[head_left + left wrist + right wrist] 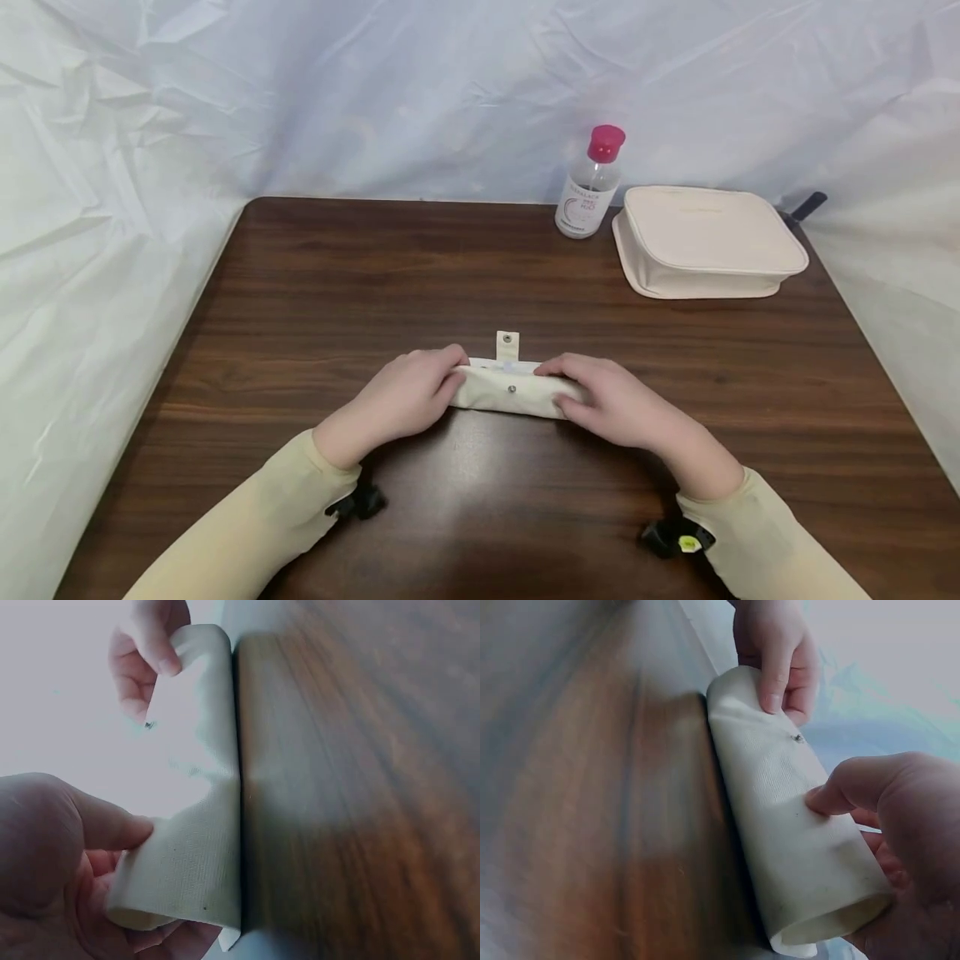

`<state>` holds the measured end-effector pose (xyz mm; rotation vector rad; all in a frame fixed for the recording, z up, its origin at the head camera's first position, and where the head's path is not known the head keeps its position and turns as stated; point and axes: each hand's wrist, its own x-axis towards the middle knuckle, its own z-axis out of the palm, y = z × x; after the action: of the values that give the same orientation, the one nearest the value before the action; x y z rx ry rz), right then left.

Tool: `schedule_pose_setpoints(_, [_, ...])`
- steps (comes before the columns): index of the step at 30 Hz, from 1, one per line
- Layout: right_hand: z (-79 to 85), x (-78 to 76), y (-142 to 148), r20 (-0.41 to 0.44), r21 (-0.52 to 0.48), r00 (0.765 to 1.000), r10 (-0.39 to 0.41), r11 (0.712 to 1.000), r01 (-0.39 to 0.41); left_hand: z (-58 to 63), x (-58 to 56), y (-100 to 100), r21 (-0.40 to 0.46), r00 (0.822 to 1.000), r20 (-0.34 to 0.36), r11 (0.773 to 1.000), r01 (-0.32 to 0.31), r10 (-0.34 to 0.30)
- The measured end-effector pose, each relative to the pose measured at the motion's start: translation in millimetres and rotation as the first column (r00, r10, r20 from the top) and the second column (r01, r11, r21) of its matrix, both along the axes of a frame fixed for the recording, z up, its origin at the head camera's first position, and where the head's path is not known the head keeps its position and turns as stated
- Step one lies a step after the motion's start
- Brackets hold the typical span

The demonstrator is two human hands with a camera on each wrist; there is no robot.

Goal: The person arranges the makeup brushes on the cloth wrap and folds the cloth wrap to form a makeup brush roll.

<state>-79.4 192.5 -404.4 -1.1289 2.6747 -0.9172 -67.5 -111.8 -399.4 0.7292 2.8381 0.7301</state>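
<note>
A cream fabric roll-up pouch (495, 398) lies crosswise on the table, rolled into a loose tube with a metal snap stud on its front. From its far edge a short strap (507, 343) with a snap points away from me. My left hand (416, 387) grips the left end, thumb on the near face and fingers behind. At the other end my right hand (611, 400) holds it the same way. In the right wrist view the hollow end of the roll (832, 926) shows beside the palm; both thumbs press the cloth.
Toward the back of the brown wooden table (337, 283) stands a clear bottle (585, 200) with a pink cap. Right of it sits a pale cosmetic case (712, 233), with a black handle-like piece (810, 206) behind. White plastic sheeting (420, 100) hangs around the table.
</note>
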Motion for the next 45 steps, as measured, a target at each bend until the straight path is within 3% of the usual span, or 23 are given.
schedule_pose_setpoints(4, [-0.8, -14.0, -2, 0.078, 0.014, 0.997, -0.026, 1.000, 0.025, -4.0, -3.7, 2, -0.030, 1.000, -0.015, 0.999, -0.021, 0.021])
schedule_pose_setpoints(7, [-4.3, -21.9, -2, 0.088, 0.045, 0.995, -0.040, 0.998, 0.036, -7.4, -4.8, 5, -0.084, 0.999, -0.038, 0.996, -0.023, 0.020])
schedule_pose_setpoints(11, [-7.9, -24.4, -2, 0.054, 0.093, 0.996, -0.065, 0.994, 0.060, -8.5, -3.2, 9, -0.185, 0.992, -0.129, 0.983, -0.017, -0.007])
schedule_pose_setpoints(15, [-7.3, -19.6, -5, -0.040, 0.168, 0.998, -0.054, 0.984, 0.060, -3.9, 7.0, 11, -0.316, 0.977, -0.184, 0.948, 0.049, -0.112])
schedule_pose_setpoints(18, [-7.5, -13.2, -9, -0.137, 0.251, 0.990, -0.036, 0.965, 0.070, -0.3, 17.6, 15, -0.373, 0.962, -0.145, 0.913, 0.163, -0.231])
schedule_pose_setpoints(21, [-9.4, -7.6, -10, -0.199, 0.320, 0.979, -0.040, 0.942, 0.104, 1.1, 24.3, 19, -0.389, 0.955, -0.075, 0.890, 0.238, -0.288])
schedule_pose_setpoints(23, [-11.1, -5.3, -10, -0.198, 0.350, 0.979, -0.056, 0.929, 0.124, -0.1, 25.1, 21, -0.390, 0.956, -0.035, 0.885, 0.256, -0.292])
schedule_pose_setpoints(31, [-17.3, -6.8, -8, -0.056, 0.421, 0.994, -0.098, 0.900, 0.112, -1.6, 14.2, 24, -0.351, 0.956, 0.109, 0.889, 0.293, -0.273])
schedule_pose_setpoints(35, [-11.7, -6.7, -16, -0.111, 0.474, 0.990, -0.089, 0.871, 0.132, -2.7, 10.9, 22, -0.367, 0.955, 0.103, 0.882, 0.295, -0.277])
schedule_pose_setpoints(37, [-7.0, -5.8, -24, -0.180, 0.451, 0.981, -0.073, 0.880, 0.148, -4.9, 8.1, 22, -0.375, 0.956, 0.081, 0.880, 0.293, -0.283])
schedule_pose_setpoints(40, [-1.7, -8.2, -38, -0.236, 0.346, 0.969, -0.079, 0.925, 0.159, -8.2, 4.4, 22, -0.386, 0.955, 0.026, 0.878, 0.283, -0.296])
schedule_pose_setpoints(43, [-3.8, -14.6, -49, -0.128, 0.155, 0.981, -0.146, 0.974, 0.165, -9.8, 1.4, 22, -0.396, 0.950, -0.049, 0.879, 0.265, -0.309])
schedule_pose_setpoints(45, [-7.9, -18.6, -54, -0.040, 0.048, 0.978, -0.205, 0.977, 0.207, -8.9, -0.4, 23, -0.399, 0.946, -0.085, 0.881, 0.254, -0.312])
